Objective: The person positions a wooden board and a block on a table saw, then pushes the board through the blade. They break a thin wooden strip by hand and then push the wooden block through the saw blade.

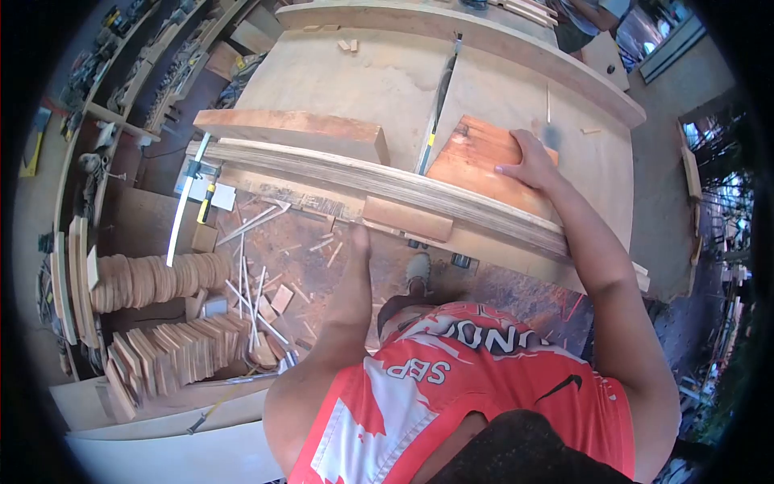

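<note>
My right hand rests on an orange-brown wooden board at its right end, with the thumb apart from the fingers and gripping it. The board lies on the table behind a long layered plywood fence. Below the fence, my left hand is at the front edge of the table, close to a small wooden block; its fingers are hidden under the edge. A dark slot with a yellow-marked strip runs across the tabletop to the left of the board.
A thick plank lies behind the fence at left, where a bar clamp hangs. Stacked wooden pieces and offcuts cover the floor at left. Shelves line the left side. Another person is at the far right.
</note>
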A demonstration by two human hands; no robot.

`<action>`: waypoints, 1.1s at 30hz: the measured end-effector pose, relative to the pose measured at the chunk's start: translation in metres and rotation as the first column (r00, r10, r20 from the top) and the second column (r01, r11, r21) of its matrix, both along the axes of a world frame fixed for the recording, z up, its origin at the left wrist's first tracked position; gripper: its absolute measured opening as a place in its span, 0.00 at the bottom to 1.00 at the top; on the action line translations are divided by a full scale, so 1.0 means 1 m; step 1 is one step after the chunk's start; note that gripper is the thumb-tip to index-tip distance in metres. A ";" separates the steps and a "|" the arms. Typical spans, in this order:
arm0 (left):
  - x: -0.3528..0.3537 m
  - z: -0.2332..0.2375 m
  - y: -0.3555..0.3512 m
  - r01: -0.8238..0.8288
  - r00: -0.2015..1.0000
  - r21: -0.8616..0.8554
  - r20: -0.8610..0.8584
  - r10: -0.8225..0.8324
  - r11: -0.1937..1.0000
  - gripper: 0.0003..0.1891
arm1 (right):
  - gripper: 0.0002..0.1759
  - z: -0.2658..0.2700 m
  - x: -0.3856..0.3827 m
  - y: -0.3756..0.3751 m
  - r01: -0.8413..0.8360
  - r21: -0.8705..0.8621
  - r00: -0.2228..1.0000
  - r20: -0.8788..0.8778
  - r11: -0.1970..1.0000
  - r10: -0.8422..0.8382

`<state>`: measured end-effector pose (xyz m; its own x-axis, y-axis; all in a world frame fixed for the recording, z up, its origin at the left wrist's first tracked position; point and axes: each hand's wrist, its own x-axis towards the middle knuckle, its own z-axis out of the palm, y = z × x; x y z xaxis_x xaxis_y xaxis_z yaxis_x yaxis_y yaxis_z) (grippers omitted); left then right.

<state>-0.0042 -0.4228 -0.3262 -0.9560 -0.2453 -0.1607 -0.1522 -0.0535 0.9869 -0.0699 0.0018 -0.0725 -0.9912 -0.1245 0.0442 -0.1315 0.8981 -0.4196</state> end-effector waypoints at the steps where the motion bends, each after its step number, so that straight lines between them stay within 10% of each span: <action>1: 0.014 0.016 0.000 0.097 0.995 -0.311 0.030 -0.092 0.946 0.16 | 0.54 0.004 -0.002 0.001 -0.008 0.013 1.000 0.015 1.000 0.008; 2: 0.033 0.034 0.002 0.189 0.982 -0.586 0.091 -0.167 0.788 0.14 | 0.54 0.003 -0.002 0.003 -0.008 0.005 1.000 0.017 1.000 0.008; 5: 0.098 0.128 0.051 0.383 0.798 -0.575 -0.189 -0.573 0.723 0.04 | 0.53 0.001 -0.008 0.008 -0.057 -0.002 0.998 0.031 0.998 0.057; 9: 0.063 0.280 0.169 0.150 0.448 -0.670 -0.609 -0.654 0.727 0.07 | 0.54 -0.003 -0.007 0.013 -0.121 0.060 0.993 -0.008 0.991 0.122; 15: 0.038 0.274 0.232 -0.287 0.544 -0.635 -0.724 -0.423 0.717 0.08 | 0.56 0.002 -0.012 0.018 -0.135 0.098 0.990 -0.020 0.986 0.137; 33: 0.044 0.284 0.229 -0.339 0.472 -0.590 -0.780 -0.410 0.733 0.08 | 0.59 0.018 0.005 0.014 0.011 0.034 1.000 -0.010 0.999 -0.010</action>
<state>0.0396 -0.1938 -0.0425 -0.4988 0.1249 0.8577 0.7494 0.5593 0.3544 -0.0644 0.0159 -0.0541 -0.9920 -0.1158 0.0503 -0.1263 0.9132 -0.3874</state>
